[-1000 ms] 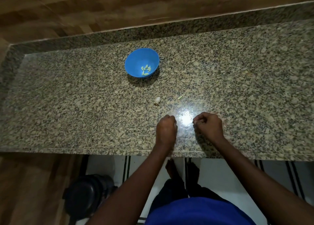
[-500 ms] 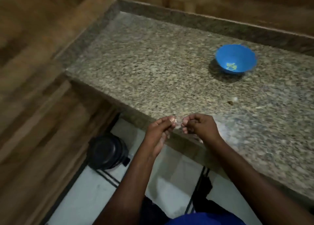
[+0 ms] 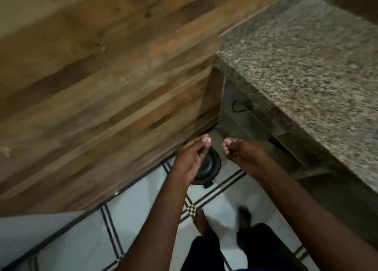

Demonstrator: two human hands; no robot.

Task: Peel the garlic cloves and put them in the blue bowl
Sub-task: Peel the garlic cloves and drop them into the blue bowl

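As both arms reach down, left hand (image 3: 191, 158) pinching a pale scrap (image 3: 209, 139), right hand (image 3: 241, 151) fingers curled, apparently empty

Pale garlic bit (image 3: 209, 139) between left fingers (image 3: 205, 138).

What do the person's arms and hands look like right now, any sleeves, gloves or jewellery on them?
Both forearms are bare as far as the frame shows: no sleeves reach them. The left hand and right hand wear no gloves, and no rings, watch or bracelets show. The fingernails look short and pale. The picture is blurred, so fine marks cannot be told.
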